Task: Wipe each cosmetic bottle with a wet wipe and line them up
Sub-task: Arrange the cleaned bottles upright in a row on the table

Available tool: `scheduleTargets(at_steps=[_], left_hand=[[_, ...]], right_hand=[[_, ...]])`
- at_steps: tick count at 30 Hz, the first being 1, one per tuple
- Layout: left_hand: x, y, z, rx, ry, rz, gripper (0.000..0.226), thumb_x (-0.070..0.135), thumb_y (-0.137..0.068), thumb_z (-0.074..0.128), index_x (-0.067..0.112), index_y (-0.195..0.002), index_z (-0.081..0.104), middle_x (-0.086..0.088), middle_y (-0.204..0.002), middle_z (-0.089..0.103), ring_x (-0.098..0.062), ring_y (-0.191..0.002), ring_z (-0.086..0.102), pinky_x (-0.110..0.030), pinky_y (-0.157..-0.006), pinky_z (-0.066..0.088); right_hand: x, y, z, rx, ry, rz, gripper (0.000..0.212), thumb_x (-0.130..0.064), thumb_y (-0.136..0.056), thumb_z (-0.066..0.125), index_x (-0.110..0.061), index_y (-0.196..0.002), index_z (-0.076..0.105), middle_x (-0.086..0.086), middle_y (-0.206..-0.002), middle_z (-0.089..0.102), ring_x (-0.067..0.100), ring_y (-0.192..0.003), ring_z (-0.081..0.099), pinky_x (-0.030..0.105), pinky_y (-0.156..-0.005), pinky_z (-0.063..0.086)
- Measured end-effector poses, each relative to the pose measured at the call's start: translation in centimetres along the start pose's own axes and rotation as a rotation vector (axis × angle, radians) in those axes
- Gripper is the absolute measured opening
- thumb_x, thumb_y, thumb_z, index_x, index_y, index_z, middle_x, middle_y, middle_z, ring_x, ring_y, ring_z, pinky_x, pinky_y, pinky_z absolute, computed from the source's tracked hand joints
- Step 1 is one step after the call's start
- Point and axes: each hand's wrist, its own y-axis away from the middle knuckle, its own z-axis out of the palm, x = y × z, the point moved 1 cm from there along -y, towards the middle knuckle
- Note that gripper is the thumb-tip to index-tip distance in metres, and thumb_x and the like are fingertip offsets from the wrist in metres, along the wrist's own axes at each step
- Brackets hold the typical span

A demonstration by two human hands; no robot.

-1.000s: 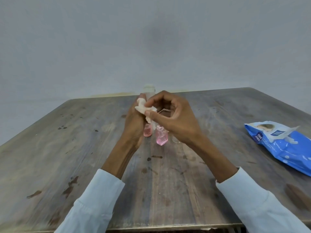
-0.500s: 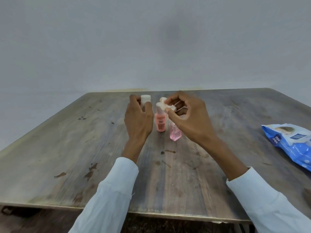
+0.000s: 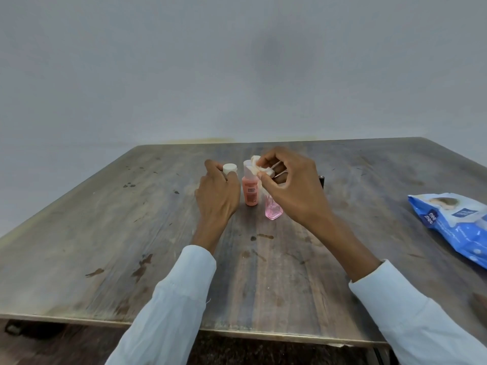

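Left hand grips white-capped bottle standing on counter. Right hand pinches wet wipe above orange bottle and pink bottle. Step: setting the bottle into line. Next likely releasing it, then wiping another.

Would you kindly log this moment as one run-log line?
left hand: grips white-capped bottle | right hand: pinches wet wipe | orange bottle, pink bottle: upright on table

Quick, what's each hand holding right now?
Left hand: grips the white-capped bottle.
Right hand: pinches the wet wipe.
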Motion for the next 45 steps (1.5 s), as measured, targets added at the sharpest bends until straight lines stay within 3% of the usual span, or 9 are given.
scheduleTargets(at_steps=[5,9,12,16,20,26,32,39,45], left_hand=[[0.0,0.1,-0.1,0.036,0.053,0.019,0.027,0.039,-0.095,0.054,0.029,-0.113,0.036,0.002,-0.098,0.064,-0.026,-0.096,0.064,-0.055,-0.093,0.054],[0.5,0.4,-0.5,0.128,0.114,0.119,0.033,0.027,-0.091,0.064,0.025,-0.116,0.042,0.003,-0.107,0.059,-0.020,-0.105,0.054,-0.042,-0.091,0.037],[0.9,0.7,-0.6,0.165,0.138,0.207,0.036,0.027,-0.089,0.066,0.021,-0.118,0.047,0.004,-0.112,0.056,-0.018,-0.105,0.052,-0.043,-0.089,0.038],[1.7,1.1,-1.0,0.175,0.173,0.317,0.038,0.033,-0.083,0.056,0.018,-0.118,0.050,0.004,-0.115,0.054,-0.017,-0.107,0.051,-0.041,-0.090,0.038],[2.3,1.6,-1.0,0.140,0.261,0.341,0.035,0.033,-0.083,0.047,0.020,-0.114,0.051,0.005,-0.113,0.057,-0.014,-0.105,0.051,-0.038,-0.091,0.037],[1.6,1.3,-0.5,0.102,0.303,0.273,0.027,0.015,-0.089,0.050,0.022,-0.115,0.051,0.006,-0.113,0.058,-0.012,-0.106,0.052,-0.046,-0.099,0.043],[4.0,2.5,-1.5,0.179,0.338,0.463,0.025,0.025,-0.091,0.046,0.014,-0.111,0.055,0.001,-0.111,0.058,-0.018,-0.105,0.053,-0.037,-0.092,0.039],[8.9,4.5,-2.7,0.200,0.437,0.593,0.019,0.011,-0.090,0.051,0.011,-0.108,0.056,0.000,-0.107,0.059,-0.022,-0.102,0.055,-0.038,-0.092,0.042],[15.3,9.9,0.3,-0.019,0.565,0.644,0.019,0.011,-0.094,0.052,0.013,-0.112,0.056,0.006,-0.105,0.056,-0.016,-0.100,0.054,-0.042,-0.093,0.047]], right_hand=[[0.0,0.0,0.0,0.002,-0.037,0.042,0.013,-0.012,-0.093,0.081,-0.017,-0.103,0.074,-0.020,-0.094,0.070,0.002,-0.085,0.068,0.015,-0.073,0.056],[0.0,-0.2,-0.4,-0.011,-0.213,0.175,0.018,-0.006,-0.092,0.077,-0.019,-0.104,0.076,-0.011,-0.096,0.076,0.003,-0.083,0.070,0.019,-0.074,0.058],[0.0,-0.4,-0.8,-0.024,-0.340,0.277,0.019,-0.006,-0.093,0.073,-0.019,-0.106,0.078,-0.001,-0.101,0.078,0.006,-0.084,0.070,0.034,-0.082,0.061],[0.4,-0.6,-1.3,-0.036,-0.490,0.352,0.022,-0.009,-0.093,0.072,-0.019,-0.112,0.078,0.012,-0.111,0.076,0.031,-0.100,0.076,0.052,-0.091,0.063],[0.7,-0.8,-1.7,-0.025,-0.607,0.367,0.025,-0.014,-0.087,0.072,-0.018,-0.111,0.078,0.012,-0.111,0.076,0.026,-0.098,0.074,0.044,-0.090,0.062],[1.0,-1.1,-2.4,0.003,-0.664,0.389,0.025,0.008,-0.099,0.062,-0.003,-0.118,0.073,-0.004,-0.094,0.077,0.016,-0.083,0.075,0.036,-0.085,0.064],[0.2,-1.0,-2.6,-0.013,-0.702,0.422,0.025,0.006,-0.098,0.064,-0.005,-0.119,0.073,0.011,-0.108,0.074,0.022,-0.093,0.072,0.049,-0.094,0.059],[-0.1,1.1,-6.7,-0.047,-0.828,0.426,0.030,0.008,-0.101,0.057,-0.004,-0.126,0.069,0.006,-0.109,0.075,0.020,-0.096,0.073,0.031,-0.086,0.064],[1.7,4.7,-14.2,0.082,-0.618,0.454,0.027,-0.002,-0.093,0.072,-0.011,-0.118,0.074,0.009,-0.112,0.072,0.019,-0.102,0.072,0.037,-0.091,0.062]])
